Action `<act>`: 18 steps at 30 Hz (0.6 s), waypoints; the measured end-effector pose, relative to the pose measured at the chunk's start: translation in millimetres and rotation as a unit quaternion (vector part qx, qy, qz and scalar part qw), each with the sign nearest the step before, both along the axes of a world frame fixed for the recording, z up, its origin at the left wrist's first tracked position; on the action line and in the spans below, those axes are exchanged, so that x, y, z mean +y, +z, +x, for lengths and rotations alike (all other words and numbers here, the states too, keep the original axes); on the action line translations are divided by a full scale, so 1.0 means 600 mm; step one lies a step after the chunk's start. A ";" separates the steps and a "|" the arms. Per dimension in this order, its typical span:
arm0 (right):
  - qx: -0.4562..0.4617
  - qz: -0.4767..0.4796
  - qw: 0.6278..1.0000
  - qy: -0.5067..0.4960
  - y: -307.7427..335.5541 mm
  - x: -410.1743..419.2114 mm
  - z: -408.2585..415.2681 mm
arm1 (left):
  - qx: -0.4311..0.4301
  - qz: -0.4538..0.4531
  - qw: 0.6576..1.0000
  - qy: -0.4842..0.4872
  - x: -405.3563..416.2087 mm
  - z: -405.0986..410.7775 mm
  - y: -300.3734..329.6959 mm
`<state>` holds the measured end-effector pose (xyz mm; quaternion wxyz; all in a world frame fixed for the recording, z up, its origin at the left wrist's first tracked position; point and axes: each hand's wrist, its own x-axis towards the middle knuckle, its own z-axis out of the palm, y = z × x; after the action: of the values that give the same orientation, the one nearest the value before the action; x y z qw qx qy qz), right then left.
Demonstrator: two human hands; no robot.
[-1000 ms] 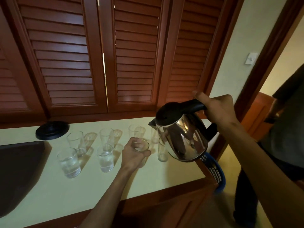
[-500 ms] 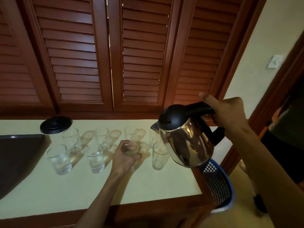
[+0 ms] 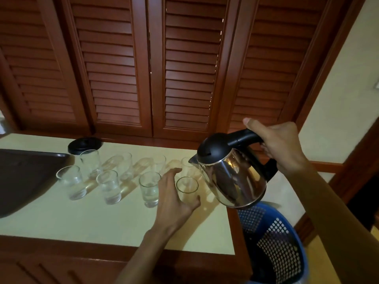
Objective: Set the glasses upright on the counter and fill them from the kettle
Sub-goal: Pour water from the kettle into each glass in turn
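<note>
Cupping the rightmost front glass [image 3: 187, 188] loosely with left hand [image 3: 174, 198], fingers [image 3: 171, 174] spread around it. Gripping the kettle [image 3: 230, 177] handle tight in right hand [image 3: 281, 146], holding it above the counter [image 3: 98, 226] beside the upright glasses.

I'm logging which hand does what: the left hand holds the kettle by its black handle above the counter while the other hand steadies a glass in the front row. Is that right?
Not quite. In the head view it is the right hand that holds the kettle by its black handle; the left hand steadies the glass in the front row on the counter. The rest stands.
</note>
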<state>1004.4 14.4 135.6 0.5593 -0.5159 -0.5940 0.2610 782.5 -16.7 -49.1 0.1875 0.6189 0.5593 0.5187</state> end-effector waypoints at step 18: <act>-0.193 0.040 0.980 0.015 -0.014 0.029 0.020 | -0.087 -0.146 0.984 0.062 0.029 0.045 -0.031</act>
<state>1016.5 31.7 127.2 0.4507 -0.5248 -0.7083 0.1404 809.5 0.4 -67.5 0.2910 0.5018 0.6479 0.4937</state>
